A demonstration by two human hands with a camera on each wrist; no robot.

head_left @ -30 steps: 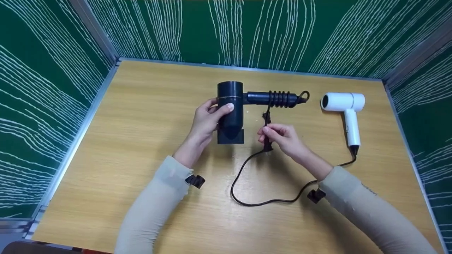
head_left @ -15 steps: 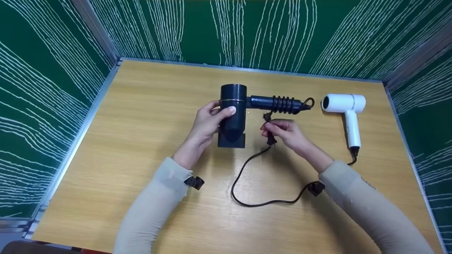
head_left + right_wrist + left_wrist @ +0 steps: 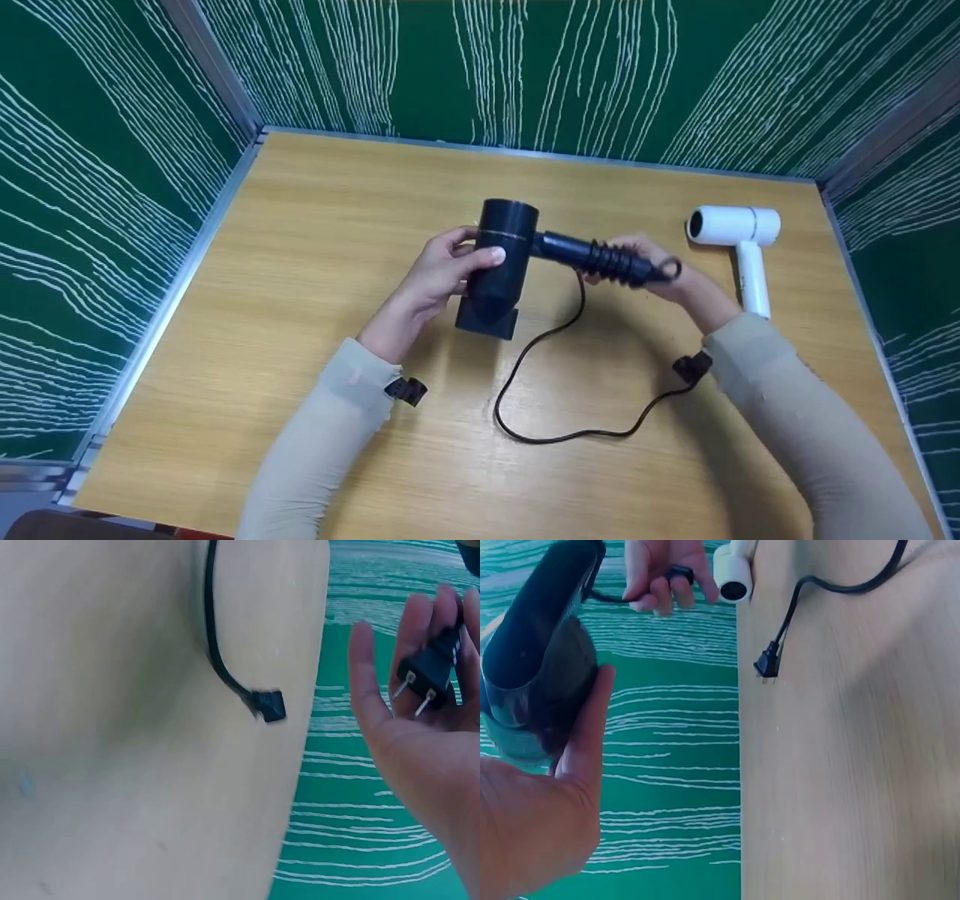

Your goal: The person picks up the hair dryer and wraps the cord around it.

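My left hand gripped the black dryer; held perhaps too loosely in my right hand, the plug risked slipping.

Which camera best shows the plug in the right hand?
Right wrist: the black two-prong plug appears large, both prongs visible, in the right hand. Left wrist shows only a small dark part of it. In the head view I can't make it out; the black hair dryer's handle partly covers that hand.
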